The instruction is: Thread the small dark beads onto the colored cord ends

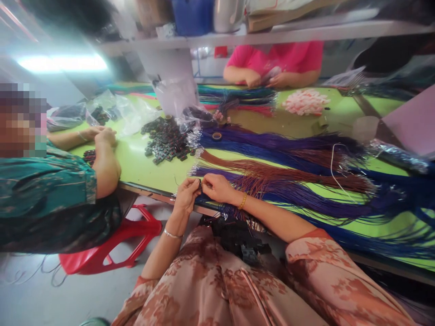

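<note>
My left hand (188, 194) is closed in a pinch at the table's front edge, holding a small black connector (200, 182). Close against it, my right hand (217, 187) is pinched too; whatever sits between its fingertips is too small to make out. Beneath and beside my right forearm lie bundles of purple wires (295, 199) and brown wires (244, 166), with shiny metal ends at the left. In my lap rests a heap of black connectors (249, 253). A larger pile of black connectors (166, 138) lies on the table beyond my left hand.
A co-worker in a green sleeve (50, 174) sits at my left near a red stool (142, 231). Across the table is a person in a pink top (275, 59). Pale pink pieces (306, 102), a tape roll (216, 136) and plastic bags (132, 113) lie there; a shelf (306, 31) overhangs.
</note>
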{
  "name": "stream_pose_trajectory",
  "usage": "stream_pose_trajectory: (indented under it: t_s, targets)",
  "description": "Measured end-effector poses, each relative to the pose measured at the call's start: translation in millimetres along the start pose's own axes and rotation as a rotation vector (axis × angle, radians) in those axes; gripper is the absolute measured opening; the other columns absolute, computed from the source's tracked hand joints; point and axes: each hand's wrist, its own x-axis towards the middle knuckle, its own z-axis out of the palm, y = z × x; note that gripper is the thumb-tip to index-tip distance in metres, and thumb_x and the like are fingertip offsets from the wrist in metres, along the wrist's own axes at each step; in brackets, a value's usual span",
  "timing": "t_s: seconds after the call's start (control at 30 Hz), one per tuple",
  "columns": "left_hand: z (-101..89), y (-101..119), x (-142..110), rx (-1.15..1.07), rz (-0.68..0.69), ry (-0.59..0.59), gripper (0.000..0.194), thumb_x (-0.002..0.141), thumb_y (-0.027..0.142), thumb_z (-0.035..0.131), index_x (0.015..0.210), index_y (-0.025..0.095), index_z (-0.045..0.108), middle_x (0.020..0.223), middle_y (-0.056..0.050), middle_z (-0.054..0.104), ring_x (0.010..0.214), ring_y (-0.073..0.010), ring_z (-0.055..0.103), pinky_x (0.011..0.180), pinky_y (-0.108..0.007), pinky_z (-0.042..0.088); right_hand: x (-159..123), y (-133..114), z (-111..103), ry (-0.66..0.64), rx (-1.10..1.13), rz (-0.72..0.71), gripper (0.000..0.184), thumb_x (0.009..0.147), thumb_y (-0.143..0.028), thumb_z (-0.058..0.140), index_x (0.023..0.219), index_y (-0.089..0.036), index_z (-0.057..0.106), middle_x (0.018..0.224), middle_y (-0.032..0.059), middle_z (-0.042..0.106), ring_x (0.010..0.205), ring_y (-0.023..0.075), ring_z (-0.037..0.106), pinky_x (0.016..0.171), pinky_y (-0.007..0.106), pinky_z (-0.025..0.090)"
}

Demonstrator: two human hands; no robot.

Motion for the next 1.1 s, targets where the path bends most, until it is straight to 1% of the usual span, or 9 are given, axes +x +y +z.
stream_pose_trajectory:
  t_s: [0.17, 0.37, 0.43, 0.5, 0.6, 0.7, 0.83, 0.97, 1.1]
  targets:
    - [3.0, 2, 0, 0.000, 0.043, 0.040, 0.036, 0.058, 0.036, 0.085, 0.077, 0.016, 0.062, 0.061, 0.004, 0.061, 0.050, -0.0050, 0.052, 0.050, -0.016, 0.042, 2, 3, -3, -0.056, 0.120, 0.034, 0.015, 0.084, -0.021, 0.050, 0.073, -0.015, 0.059, 0.065, -0.0012, 0.056, 0.058, 0.0090, 0.044, 0.057, 0.021, 0.029]
    - [3.2, -1, -6, 0.070, 0.071, 0.047, 0.037, 0.057, 0.035, 0.086, 0.077, 0.014, 0.063, 0.060, 0.002, 0.062, 0.049, -0.0055, 0.052, 0.048, -0.016, 0.040, -2, 1, 1, -0.056, 0.008, 0.008, 0.018, 0.081, -0.019, 0.053, 0.064, -0.015, 0.056, 0.060, -0.0013, 0.054, 0.056, 0.0091, 0.040, 0.056, 0.022, 0.026]
    - [0.8, -1, -7, 0.087, 0.065, 0.043, 0.037, 0.057, 0.035, 0.086, 0.078, 0.014, 0.064, 0.061, 0.002, 0.063, 0.049, -0.0058, 0.052, 0.048, -0.017, 0.041, 2, 3, -2, -0.108, 0.009, -0.002, 0.018, 0.083, -0.020, 0.052, 0.067, -0.015, 0.059, 0.062, -0.0012, 0.057, 0.056, 0.0092, 0.042, 0.057, 0.022, 0.027]
    - [-2.5, 1, -8, 0.087, 0.050, 0.043, 0.037, 0.057, 0.035, 0.086, 0.079, 0.014, 0.064, 0.063, 0.002, 0.064, 0.051, -0.0062, 0.054, 0.049, -0.017, 0.042, 11, 8, -10, -0.137, -0.010, 0.017, 0.018, 0.085, -0.020, 0.050, 0.075, -0.015, 0.063, 0.069, 0.0002, 0.062, 0.061, 0.0101, 0.048, 0.060, 0.022, 0.031]
    - [-7.2, 2, -6, 0.079, 0.024, 0.051, 0.039, 0.055, 0.037, 0.087, 0.079, 0.014, 0.065, 0.064, 0.001, 0.065, 0.054, -0.0067, 0.056, 0.050, -0.016, 0.045, 26, 21, -22, -0.103, -0.252, 0.148, 0.016, 0.087, -0.023, 0.052, 0.089, -0.015, 0.066, 0.089, 0.0067, 0.067, 0.078, 0.0154, 0.057, 0.069, 0.024, 0.037]
    - [-9.4, 2, -5, 0.069, 0.002, 0.046, 0.039, 0.055, 0.036, 0.087, 0.080, 0.015, 0.065, 0.065, 0.001, 0.065, 0.055, -0.0073, 0.058, 0.050, -0.016, 0.047, 35, 31, -27, -0.186, -0.478, 0.245, 0.017, 0.085, -0.028, 0.057, 0.095, -0.018, 0.066, 0.100, 0.0099, 0.066, 0.090, 0.0206, 0.059, 0.072, 0.027, 0.039]
    - [-9.2, 1, -4, 0.068, -0.015, 0.022, 0.040, 0.055, 0.037, 0.087, 0.081, 0.014, 0.066, 0.065, 0.000, 0.065, 0.054, -0.0069, 0.057, 0.049, -0.016, 0.047, 35, 35, -25, -0.240, -0.568, 0.257, 0.020, 0.091, -0.023, 0.047, 0.097, -0.018, 0.065, 0.103, 0.0102, 0.067, 0.093, 0.0219, 0.061, 0.074, 0.029, 0.042]
    - [-8.8, 0, -4, 0.077, -0.016, 0.019, 0.041, 0.056, 0.038, 0.086, 0.083, 0.014, 0.066, 0.066, -0.001, 0.066, 0.054, -0.0068, 0.057, 0.050, -0.015, 0.047, 35, 33, -23, -0.276, -0.629, 0.214, 0.023, 0.092, -0.028, 0.046, 0.103, -0.017, 0.063, 0.108, 0.0128, 0.066, 0.097, 0.0257, 0.062, 0.074, 0.031, 0.044]
    - [-8.9, -1, -4, 0.085, -0.017, 0.015, 0.040, 0.057, 0.038, 0.086, 0.083, 0.015, 0.066, 0.067, -0.001, 0.066, 0.057, -0.0076, 0.059, 0.051, -0.015, 0.047, 36, 32, -23, -0.300, -0.660, 0.231, 0.024, 0.093, -0.021, 0.041, 0.104, -0.015, 0.062, 0.105, 0.0153, 0.066, 0.095, 0.0265, 0.063, 0.075, 0.032, 0.044]
